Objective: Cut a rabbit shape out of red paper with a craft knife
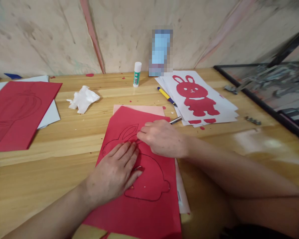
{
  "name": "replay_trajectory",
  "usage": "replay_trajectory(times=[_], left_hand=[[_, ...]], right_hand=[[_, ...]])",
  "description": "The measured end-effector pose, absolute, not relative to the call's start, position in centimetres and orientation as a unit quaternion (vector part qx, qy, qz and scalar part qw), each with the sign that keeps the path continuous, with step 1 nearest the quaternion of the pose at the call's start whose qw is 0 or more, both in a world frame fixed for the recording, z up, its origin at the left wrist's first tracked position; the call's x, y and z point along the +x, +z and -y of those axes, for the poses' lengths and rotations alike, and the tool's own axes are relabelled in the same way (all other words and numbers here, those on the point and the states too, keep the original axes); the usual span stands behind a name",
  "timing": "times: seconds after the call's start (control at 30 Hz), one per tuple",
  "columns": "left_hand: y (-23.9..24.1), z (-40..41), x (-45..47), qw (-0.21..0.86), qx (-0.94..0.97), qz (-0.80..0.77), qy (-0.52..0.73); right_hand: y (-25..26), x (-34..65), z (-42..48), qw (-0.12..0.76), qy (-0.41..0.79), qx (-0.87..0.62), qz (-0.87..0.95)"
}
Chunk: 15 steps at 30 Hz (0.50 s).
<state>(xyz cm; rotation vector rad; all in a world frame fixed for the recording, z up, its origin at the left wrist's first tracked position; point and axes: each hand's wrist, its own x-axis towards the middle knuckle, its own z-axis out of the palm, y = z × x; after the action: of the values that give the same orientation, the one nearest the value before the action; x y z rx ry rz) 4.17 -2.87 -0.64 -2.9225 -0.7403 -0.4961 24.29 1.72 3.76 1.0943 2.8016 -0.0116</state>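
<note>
A red sheet of paper (154,214) with a rabbit outline drawn in dark line lies in front of me, over paler sheets. My left hand (114,172) rests flat on the drawing, fingers stretched out and thumb apart. Small cut openings show near its thumb. My right hand (161,137) is closed on the upper part of the drawing, fingertips pinched close to the left fingers beside the rabbit's ear. Whatever it pinches is hidden. Just behind its knuckles a slim silver and black pen-like tool (175,120) shows; I cannot tell whether the hand touches it.
A red rabbit cut-out (196,96) lies on white sheets (221,111) at right, beside a yellow and blue pen (165,95). Behind stand a glue stick (137,74) and a blurred phone-like object (160,51). Crumpled tissue (83,99) and red paper (17,116) lie left; a black-framed rack (261,99) stands right.
</note>
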Motion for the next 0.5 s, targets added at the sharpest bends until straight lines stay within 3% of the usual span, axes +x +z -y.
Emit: replay_trajectory(times=[0.5], left_hand=[[-0.39,2.68,4.23,0.021,-0.954,0.247,-0.166]], right_hand=[[4.12,24.74,-2.41,0.099,-0.008,0.343,-0.934]])
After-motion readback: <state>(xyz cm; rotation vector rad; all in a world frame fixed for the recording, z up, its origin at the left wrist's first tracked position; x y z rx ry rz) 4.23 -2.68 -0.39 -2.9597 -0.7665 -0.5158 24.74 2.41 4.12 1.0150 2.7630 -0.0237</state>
